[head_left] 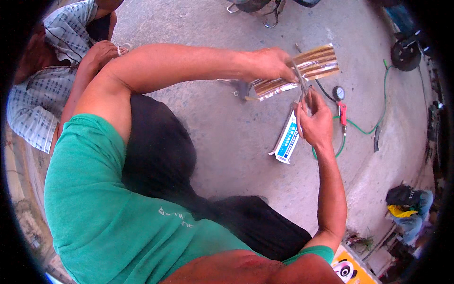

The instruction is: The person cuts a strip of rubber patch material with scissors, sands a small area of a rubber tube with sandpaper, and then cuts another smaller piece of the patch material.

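Note:
My left hand (272, 65) grips a sheet of brown tyre plug strips (322, 62) on shiny film, held above the concrete ground. Its fingers close on the sheet's upper edge near the middle. In my right hand (316, 120) is a pair of metal scissors (301, 79), with fingers around the handles. The blades point up and lie across the sheet beside my left fingertips; whether they are parted is hard to make out. Just below, a white and blue box (286, 138) lies on the ground, partly behind my right hand.
A pressure gauge (338, 93) with a red handle and a green hose (373, 128) lies right of my hands. Beyond stands a wheel (405, 54). Another person in a patterned shirt (35, 102) sits at left. A dark bag (402, 195) rests at lower right.

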`<state>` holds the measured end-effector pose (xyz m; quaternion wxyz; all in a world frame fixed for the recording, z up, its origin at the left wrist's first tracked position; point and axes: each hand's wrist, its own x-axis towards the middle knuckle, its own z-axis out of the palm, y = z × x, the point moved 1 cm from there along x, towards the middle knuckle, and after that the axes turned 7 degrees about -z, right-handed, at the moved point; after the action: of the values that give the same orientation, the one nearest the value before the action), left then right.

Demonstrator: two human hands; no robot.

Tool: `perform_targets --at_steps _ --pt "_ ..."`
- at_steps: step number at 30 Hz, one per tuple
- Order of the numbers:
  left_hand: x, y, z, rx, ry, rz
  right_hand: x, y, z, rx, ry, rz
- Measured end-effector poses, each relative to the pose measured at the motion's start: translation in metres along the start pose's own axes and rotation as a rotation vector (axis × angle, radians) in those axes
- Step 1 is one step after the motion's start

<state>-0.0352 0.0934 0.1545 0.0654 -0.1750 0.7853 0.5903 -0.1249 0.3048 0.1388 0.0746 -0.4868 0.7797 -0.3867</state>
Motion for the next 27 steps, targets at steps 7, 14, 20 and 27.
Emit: perform_targets --at_steps 7,14,20,27 --pt "-0.01 0.012 0.0 -0.021 -0.008 -0.025 0.003 -0.017 -0.015 0.142 -0.3 0.293" --pt "-0.013 0.016 -0.002 -0.008 0.004 0.0 -0.005 0.009 -0.007 -0.095 -0.063 -0.096" --pt "-0.018 0.028 -0.004 -0.069 -0.005 -0.039 -0.005 0.006 -0.02 0.503 -0.316 0.287" --pt "-0.01 0.018 -0.005 -0.034 0.036 0.039 0.0 -0.007 -0.024 0.093 -0.078 0.049"
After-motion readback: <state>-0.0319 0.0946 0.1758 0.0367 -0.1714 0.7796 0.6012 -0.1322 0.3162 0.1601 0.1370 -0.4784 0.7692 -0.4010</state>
